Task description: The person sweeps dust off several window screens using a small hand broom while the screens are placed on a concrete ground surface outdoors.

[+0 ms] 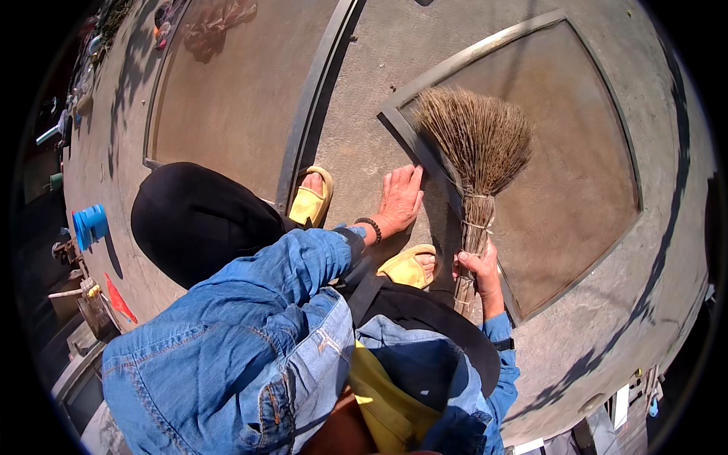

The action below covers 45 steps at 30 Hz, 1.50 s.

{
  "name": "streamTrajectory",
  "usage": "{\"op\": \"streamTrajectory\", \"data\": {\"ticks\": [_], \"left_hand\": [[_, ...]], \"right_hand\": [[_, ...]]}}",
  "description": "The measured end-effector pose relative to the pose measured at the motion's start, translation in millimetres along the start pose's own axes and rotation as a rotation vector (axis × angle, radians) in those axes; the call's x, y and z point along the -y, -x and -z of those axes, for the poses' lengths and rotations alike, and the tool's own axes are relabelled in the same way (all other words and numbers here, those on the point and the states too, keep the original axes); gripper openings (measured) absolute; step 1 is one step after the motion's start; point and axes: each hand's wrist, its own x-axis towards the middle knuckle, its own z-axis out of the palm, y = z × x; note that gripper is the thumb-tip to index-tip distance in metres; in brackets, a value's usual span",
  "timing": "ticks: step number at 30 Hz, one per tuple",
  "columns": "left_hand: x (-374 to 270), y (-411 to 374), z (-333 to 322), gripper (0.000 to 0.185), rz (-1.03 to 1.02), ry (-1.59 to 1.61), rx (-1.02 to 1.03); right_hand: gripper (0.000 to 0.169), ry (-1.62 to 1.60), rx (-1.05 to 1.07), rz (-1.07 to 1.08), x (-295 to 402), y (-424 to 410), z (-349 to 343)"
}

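Observation:
My right hand (480, 266) is closed around the bound handle of a twig hand broom (478, 142). Its bristles fan out towards the top of the view, over a framed mesh screen (569, 165) lying on the concrete. To the left, my left hand (401, 196) is palm down with its fingers extended and slightly apart. Its fingertips are beside the screen's near left frame edge; whether they touch it I cannot tell. A dark beaded bracelet (369, 228) circles that wrist.
A second framed screen (244, 91) lies at the upper left, with crumpled reddish plastic (213, 28) on it. Yellow slippers (310, 199) are on my feet. A blue plastic object (90, 226) and a red piece (118, 298) lie at the far left, near assorted clutter.

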Motion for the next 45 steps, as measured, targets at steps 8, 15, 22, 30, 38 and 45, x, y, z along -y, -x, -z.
{"op": "streamTrajectory", "data": {"ticks": [8,15,22,30,38,45], "left_hand": [[-18,-1,8,0.032,0.027,-0.302,0.482],[-8,9,-6,0.046,-0.048,0.045,0.005],[-1,-2,-8,0.058,0.063,0.035,-0.044],[3,-9,-24,0.058,0.199,0.008,-0.078],[13,-11,-24,0.053,0.165,0.013,-0.074],[-2,-17,-19,0.053,0.164,0.032,-0.087]], "right_hand": [[0.066,0.236,0.117,-0.079,-6,8,-21],[0.052,0.526,-0.04,0.087,28,-8,3],[0.035,0.864,-0.214,-0.172,37,-18,22],[0.025,0.574,-0.586,-0.204,15,123,40],[0.036,0.157,-0.619,0.677,133,65,30],[0.026,0.622,-0.433,0.675,236,-15,37]]}}
